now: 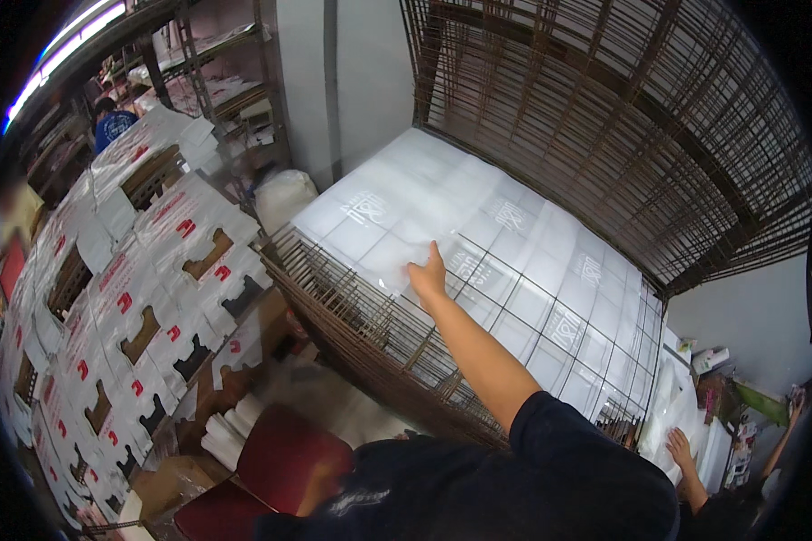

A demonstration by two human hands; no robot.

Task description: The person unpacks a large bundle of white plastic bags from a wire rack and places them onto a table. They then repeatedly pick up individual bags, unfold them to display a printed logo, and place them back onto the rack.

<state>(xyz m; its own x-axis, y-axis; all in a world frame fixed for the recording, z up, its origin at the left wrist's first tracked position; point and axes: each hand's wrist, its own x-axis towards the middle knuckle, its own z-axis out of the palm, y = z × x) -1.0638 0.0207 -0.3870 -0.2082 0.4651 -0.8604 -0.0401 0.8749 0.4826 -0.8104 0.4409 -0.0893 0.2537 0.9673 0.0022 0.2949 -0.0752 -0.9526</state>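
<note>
My left hand (427, 273) reaches far forward over a stack of rusty wire drying racks (361, 334). Its fingers curl on the near edge of a white translucent printed sheet (478, 225), one of several laid side by side across the top rack. My right hand (679, 446) is low at the right, fingers apart, resting against a pile of white sheets (663, 397) beside the rack's corner. A dark sleeve covers my left upper arm.
More wire racks (622, 117) are tilted up behind the sheets. Stacks of white die-cut cartons with red print (135, 298) fill the left. A red chair (275, 460) and white rolls (226, 428) sit below. A person in blue (113, 122) works far back; another person's arm (785, 433) shows at far right.
</note>
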